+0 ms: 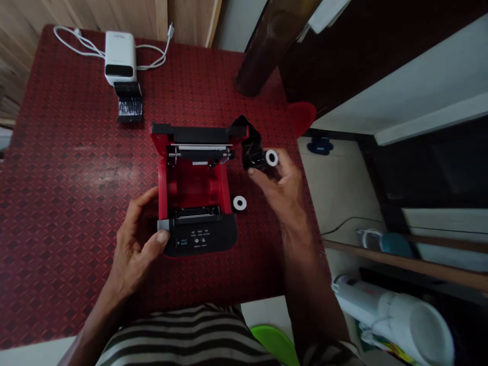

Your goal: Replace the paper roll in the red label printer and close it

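The printer (196, 185) is gripped at eight o'clock by half-curled left fingers (144, 199); at its two o'clock, a black roll (256, 159) is held by right fingers (263, 182) closed around it. White panel (221, 236) lettering cannot be read.

Most likely a room in a home: a table (68, 213) with a red patterned cover stands before pale wooden boards (133, 18), a dark round post (263, 56) is near its far right corner, and a pale floor (331, 178) shows alongside. A dark blue slipper-like item (320, 146) lying there looks domestic, though the red and black printer (202, 241) would suit a shop or office too.
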Demonstrator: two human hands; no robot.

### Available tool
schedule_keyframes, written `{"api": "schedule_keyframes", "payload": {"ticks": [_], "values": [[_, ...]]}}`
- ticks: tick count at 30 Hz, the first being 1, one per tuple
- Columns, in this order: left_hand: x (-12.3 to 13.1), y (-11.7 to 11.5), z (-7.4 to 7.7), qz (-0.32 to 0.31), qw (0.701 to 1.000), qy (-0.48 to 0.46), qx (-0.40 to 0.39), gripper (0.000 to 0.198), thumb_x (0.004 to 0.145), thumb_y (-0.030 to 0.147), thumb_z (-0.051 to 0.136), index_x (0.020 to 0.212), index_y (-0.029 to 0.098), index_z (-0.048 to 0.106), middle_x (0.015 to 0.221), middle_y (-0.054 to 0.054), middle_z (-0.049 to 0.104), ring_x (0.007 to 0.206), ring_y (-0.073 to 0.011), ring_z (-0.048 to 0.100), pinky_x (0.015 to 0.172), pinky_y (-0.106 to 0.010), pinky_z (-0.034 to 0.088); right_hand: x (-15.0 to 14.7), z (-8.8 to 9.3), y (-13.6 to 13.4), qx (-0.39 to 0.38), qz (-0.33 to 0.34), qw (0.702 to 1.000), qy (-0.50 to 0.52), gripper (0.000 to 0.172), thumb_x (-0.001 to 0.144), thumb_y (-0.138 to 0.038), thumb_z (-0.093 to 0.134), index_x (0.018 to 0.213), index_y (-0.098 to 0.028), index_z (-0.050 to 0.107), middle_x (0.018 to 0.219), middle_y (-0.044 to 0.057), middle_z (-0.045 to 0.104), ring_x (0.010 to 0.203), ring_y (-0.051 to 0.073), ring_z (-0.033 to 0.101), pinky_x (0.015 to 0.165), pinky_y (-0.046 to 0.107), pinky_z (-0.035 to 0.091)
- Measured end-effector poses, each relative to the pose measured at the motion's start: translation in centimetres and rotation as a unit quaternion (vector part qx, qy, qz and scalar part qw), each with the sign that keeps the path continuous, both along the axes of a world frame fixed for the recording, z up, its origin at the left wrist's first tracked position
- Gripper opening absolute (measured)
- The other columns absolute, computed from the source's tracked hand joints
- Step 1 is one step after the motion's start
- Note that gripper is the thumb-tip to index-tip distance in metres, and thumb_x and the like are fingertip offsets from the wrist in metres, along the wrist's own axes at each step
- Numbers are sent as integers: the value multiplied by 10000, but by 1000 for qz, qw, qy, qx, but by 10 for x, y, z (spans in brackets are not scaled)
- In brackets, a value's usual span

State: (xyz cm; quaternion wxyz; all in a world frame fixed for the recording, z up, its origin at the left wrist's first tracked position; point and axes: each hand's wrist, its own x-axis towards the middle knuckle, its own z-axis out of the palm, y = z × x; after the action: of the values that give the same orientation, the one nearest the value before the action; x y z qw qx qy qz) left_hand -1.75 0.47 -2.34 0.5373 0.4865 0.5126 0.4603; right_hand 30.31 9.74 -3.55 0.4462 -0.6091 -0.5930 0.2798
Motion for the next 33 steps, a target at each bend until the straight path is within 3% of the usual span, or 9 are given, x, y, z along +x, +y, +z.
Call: {"api": "schedule_keyframes", "payload": {"ticks": [4, 10, 15, 19, 22, 26, 29, 33], "values": [[1, 0, 3, 4, 1000, 16, -9, 680, 1050, 563, 821, 1659, 315, 651, 1464, -95, 814, 1224, -329, 829, 990, -460, 701, -5, 26, -20, -17, 22, 992, 123, 300, 901, -439, 894, 1085, -327, 686, 1028, 1, 750, 950, 250, 740, 906, 464, 678], [1, 0, 4, 10, 999, 30, -5, 690, 1038, 585, 823, 1644, 297, 664, 1481, -102, 805, 1231, -343, 821, 933, -446, 706, -28, 58, -45, -116, 97, 954, 261, 390, 853, -630, 949, 1038, -349, 751, 929, -2, 703, 756, 214, 611, 682, 400, 608], [-1, -1, 5, -5, 1000, 30, 0, 671, 1067, 572, 807, 1669, 330, 637, 1465, -78, 812, 1208, -314, 824, 984, -448, 693, -33, 66, -56, -134, 182, 919, 322, 253, 918, -513, 943, 1026, -342, 791, 903, -13, 707, 884, 222, 715, 860, 401, 660], [-1, -3, 7, -10, 1000, 13, -23, 685, 1058, 616, 810, 1660, 340, 636, 1482, -83, 799, 1239, -336, 820, 983, -459, 699, -37, 72, -67, -169, 205, 896, 356, 364, 886, -481, 994, 1178, -342, 828, 974, 11, 788, 907, 253, 781, 849, 435, 693], [-1, -2, 7, -8, 999, 15, -27, 700, 1045, 619, 820, 1653, 321, 642, 1506, -103, 779, 1298, -364, 799, 1043, -494, 689, -46, 82, -72, -187, 202, 894, 353, 382, 873, -405, 1034, 1207, -379, 851, 1010, -2, 821, 887, 237, 798, 797, 397, 688], [-1, 0, 8, -1, 999, 21, -26, 697, 1025, 586, 847, 1630, 298, 653, 1500, -116, 766, 1336, -372, 778, 1112, -529, 668, -56, 94, -70, -170, 239, 899, 325, 461, 831, -406, 1083, 1241, -389, 875, 1093, -10, 831, 990, 221, 805, 850, 351, 671], [-1, 0, 10, -7, 999, 16, -34, 714, 1026, 619, 835, 1632, 294, 642, 1522, -126, 746, 1361, -371, 763, 1125, -533, 659, -60, 101, -66, -148, 265, 920, 248, 419, 884, -442, 1052, 1242, -342, 860, 1076, -11, 830, 978, 196, 795, 850, 317, 641], [-1, -1, 11, -8, 999, 28, -45, 754, 1029, 659, 812, 1654, 282, 624, 1519, -135, 733, 1380, -373, 736, 1189, -567, 603, -66, 106, -65, -132, 245, 955, 105, 399, 946, -324, 999, 1266, -311, 761, 1095, -26, 811, 1007, 174, 791, 907, 305, 623]]}}
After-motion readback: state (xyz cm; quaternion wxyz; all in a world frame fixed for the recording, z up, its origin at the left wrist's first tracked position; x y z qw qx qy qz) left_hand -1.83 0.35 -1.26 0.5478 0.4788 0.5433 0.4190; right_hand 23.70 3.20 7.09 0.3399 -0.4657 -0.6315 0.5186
